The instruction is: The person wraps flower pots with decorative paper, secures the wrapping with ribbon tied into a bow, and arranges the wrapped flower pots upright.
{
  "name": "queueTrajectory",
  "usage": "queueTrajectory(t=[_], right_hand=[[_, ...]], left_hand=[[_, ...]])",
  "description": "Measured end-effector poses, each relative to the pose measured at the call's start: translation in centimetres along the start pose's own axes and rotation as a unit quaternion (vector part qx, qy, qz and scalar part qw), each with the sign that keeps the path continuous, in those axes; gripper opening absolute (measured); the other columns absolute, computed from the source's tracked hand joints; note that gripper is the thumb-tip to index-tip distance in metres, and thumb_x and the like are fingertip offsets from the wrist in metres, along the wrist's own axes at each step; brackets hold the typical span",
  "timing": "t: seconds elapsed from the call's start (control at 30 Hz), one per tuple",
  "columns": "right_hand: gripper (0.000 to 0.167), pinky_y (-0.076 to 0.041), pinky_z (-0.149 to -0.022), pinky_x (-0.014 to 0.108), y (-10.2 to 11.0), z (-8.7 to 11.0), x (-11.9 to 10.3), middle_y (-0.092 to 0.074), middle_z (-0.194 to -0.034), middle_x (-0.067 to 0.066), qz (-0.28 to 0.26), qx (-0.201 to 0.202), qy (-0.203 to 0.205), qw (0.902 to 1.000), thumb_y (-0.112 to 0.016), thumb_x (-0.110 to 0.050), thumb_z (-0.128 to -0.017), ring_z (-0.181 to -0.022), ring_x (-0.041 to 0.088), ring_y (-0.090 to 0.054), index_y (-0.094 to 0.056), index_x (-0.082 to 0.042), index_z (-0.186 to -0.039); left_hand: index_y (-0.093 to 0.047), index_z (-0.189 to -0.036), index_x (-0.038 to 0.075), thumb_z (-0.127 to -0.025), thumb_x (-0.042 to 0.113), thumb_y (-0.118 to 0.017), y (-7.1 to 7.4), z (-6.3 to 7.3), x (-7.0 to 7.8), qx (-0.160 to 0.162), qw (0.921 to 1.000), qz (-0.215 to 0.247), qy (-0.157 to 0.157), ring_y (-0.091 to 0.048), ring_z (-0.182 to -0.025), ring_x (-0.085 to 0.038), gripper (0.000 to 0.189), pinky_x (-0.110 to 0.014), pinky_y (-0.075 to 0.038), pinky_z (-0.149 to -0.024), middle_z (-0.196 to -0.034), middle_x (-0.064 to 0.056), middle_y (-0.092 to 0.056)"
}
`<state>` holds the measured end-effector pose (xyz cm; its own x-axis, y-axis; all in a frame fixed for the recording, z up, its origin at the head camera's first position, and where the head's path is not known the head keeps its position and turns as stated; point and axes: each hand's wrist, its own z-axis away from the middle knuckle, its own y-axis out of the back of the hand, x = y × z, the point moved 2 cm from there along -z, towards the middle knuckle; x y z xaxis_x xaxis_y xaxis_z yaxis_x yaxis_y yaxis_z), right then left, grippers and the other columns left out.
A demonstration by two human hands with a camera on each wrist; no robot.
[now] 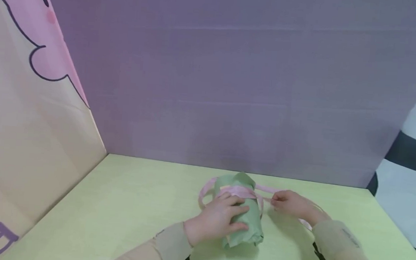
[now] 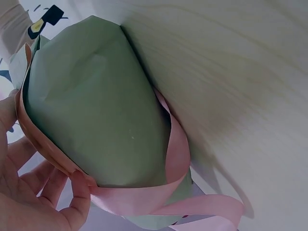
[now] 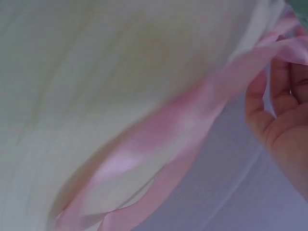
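Note:
A roll-shaped bundle in green paper (image 1: 251,219) lies on the table, its near end crumpled and folded. Pink ribbon (image 1: 241,192) passes over its upper part, with a loop curling out on the left side. My left hand (image 1: 212,219) rests on the bundle with spread fingers; in the left wrist view its fingertips press at the ribbon (image 2: 130,198) and the paper's edge. To the right of the bundle, my right hand (image 1: 295,204) pinches a length of the ribbon between thumb and fingers. A long ribbon tail (image 3: 163,130) trails past that hand in the right wrist view.
The pale yellow-green table (image 1: 145,198) ends at a plain purple backdrop (image 1: 204,85) close behind the bundle. A cream side panel (image 1: 30,133) with a pink cartoon figure stands at left, and a white-and-black printed panel (image 1: 406,200) at right.

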<state>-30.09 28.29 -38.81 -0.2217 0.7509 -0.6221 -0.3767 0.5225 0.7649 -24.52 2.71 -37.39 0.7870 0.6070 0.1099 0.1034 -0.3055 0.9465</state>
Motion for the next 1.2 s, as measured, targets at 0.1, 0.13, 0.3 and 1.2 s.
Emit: queueTrajectory(t=[0.1,0.13,0.3,1.2], right_hand=[[0.026,-0.044,-0.068,0.03,1.2,0.3,0.0,-0.053,-0.07,-0.002,-0.086,-0.007,-0.013,0.9962,-0.051,-0.022,-0.097,-0.068,0.011,-0.049,-0.057,0.002,-0.086],[0.026,-0.046,-0.073,0.031,1.4,0.4,-0.1,-0.054,-0.071,-0.003,-0.111,-0.011,-0.006,0.9938,-0.05,-0.022,-0.098,-0.071,0.012,-0.052,-0.057,0.001,-0.086],[0.024,-0.049,-0.088,0.031,1.8,0.7,-1.3,-0.061,-0.092,-0.007,-0.232,-0.067,0.025,0.97,-0.048,-0.022,-0.099,-0.09,0.006,-0.058,-0.061,-0.001,-0.099],[0.016,-0.049,-0.08,0.024,-0.7,-1.1,-5.9,-0.06,-0.102,0.004,-0.142,-0.038,0.135,0.9799,-0.07,-0.014,-0.084,-0.096,0.007,-0.055,-0.07,0.002,-0.087]], left_hand=[[-0.058,-0.13,0.019,-0.089,0.052,-0.055,0.0,-0.1,0.1,-0.001,1.0,-0.001,0.0,-0.049,-0.123,-0.015,0.053,-0.034,-0.034,-0.11,-0.135,0.001,-0.055],[-0.058,-0.129,0.019,-0.089,0.052,-0.055,0.0,-0.1,0.1,0.0,1.0,0.0,-0.001,-0.049,-0.123,-0.015,0.053,-0.034,-0.034,-0.109,-0.135,0.0,-0.055],[-0.059,-0.128,0.017,-0.088,0.051,-0.057,0.0,-0.1,0.1,0.017,0.9998,0.001,-0.013,-0.048,-0.125,-0.016,0.053,-0.034,-0.032,-0.111,-0.135,-0.001,-0.055],[-0.056,-0.132,0.018,-0.088,0.053,-0.056,0.2,0.0,0.2,0.016,0.9998,-0.009,-0.007,-0.046,-0.127,-0.015,0.056,-0.037,-0.028,-0.113,-0.138,0.003,-0.052]])
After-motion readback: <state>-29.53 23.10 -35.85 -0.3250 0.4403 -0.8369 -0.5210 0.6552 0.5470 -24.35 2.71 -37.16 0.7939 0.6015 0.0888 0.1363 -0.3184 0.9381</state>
